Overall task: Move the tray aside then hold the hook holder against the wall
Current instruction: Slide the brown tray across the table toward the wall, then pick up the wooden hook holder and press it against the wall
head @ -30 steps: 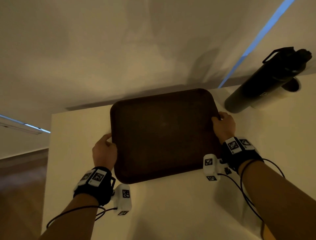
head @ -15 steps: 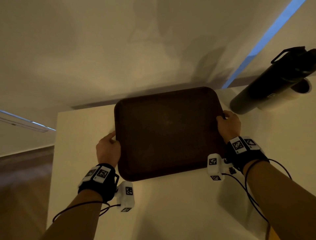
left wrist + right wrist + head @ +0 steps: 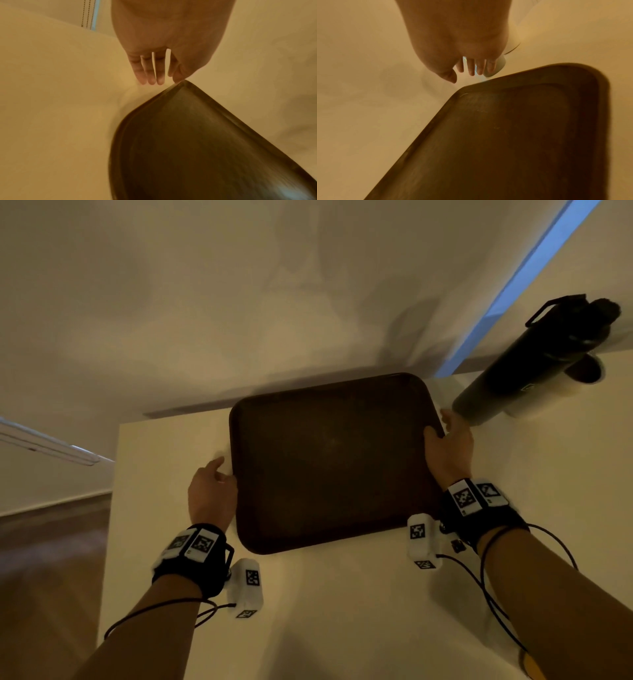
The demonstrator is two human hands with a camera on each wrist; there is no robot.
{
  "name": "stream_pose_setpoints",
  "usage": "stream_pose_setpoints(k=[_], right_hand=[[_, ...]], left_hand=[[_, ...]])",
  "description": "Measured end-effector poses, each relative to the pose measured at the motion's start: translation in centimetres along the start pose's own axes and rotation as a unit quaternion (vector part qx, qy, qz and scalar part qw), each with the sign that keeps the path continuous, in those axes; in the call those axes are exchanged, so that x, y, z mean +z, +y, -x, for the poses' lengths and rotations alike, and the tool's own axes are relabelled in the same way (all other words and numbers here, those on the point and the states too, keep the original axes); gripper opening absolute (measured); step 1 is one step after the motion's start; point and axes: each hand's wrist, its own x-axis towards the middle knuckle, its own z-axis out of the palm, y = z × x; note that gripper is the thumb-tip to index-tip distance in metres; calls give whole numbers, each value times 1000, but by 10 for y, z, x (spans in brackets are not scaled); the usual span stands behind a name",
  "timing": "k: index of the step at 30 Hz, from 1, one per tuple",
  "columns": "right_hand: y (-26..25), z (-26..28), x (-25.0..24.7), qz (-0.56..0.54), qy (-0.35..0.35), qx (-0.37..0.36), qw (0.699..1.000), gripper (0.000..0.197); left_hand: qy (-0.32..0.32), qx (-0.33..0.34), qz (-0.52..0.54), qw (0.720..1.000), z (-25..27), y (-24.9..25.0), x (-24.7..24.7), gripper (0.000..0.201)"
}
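Observation:
A dark brown tray (image 3: 329, 460) lies flat on the white table (image 3: 342, 611), its far edge close to the wall (image 3: 239, 302). My left hand (image 3: 212, 487) is at the tray's left rim. In the left wrist view its fingers (image 3: 150, 73) are straight and one fingertip touches the tray (image 3: 197, 142) at its rim. My right hand (image 3: 447, 446) is at the right rim near the far corner, thumb at the edge. Its fingers (image 3: 472, 67) hang straight, just clear of the tray (image 3: 513, 135). A pale blurred patch (image 3: 221, 455) beside my left thumb cannot be identified. No hook holder is plainly visible.
A tall black bottle (image 3: 534, 361) with a loop handle stands on the table just right of the tray's far corner, with a white cylinder (image 3: 548, 398) behind it. The table's left edge (image 3: 113, 508) drops to a wooden floor. A blue strip runs up the wall at right.
The tray sits almost where it was and both hands stay at its side rims. The view has shifted slightly. A pale patch now shows beside my left thumb.

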Motion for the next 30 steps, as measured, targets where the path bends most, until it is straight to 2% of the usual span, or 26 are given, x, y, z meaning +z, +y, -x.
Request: stream_pose_setpoints(k=[5,10,12,17,21,24,30], right_hand=[[-1,37,-25,10,-71,-20,997,43],[9,80,-84,-20,-86,1,996,39],[24,96,-114,-23,-75,10,997,37],[84,135,-182,-50,1,45,998,30],[140,170,-217,-57,59,95,992,31],[176,190,-228,-61,73,133,986,37],[210,210,-223,-122,-9,184,975,46]], left_hand=[[10,70,-27,997,30,20,-3,39],[-72,144,15,987,91,48,19,29],[-119,159,35,979,124,56,36,28],[-223,183,45,956,207,66,81,24],[-297,189,30,935,261,66,116,20],[-346,185,25,920,295,69,138,26],[-405,166,8,899,340,80,168,53]])
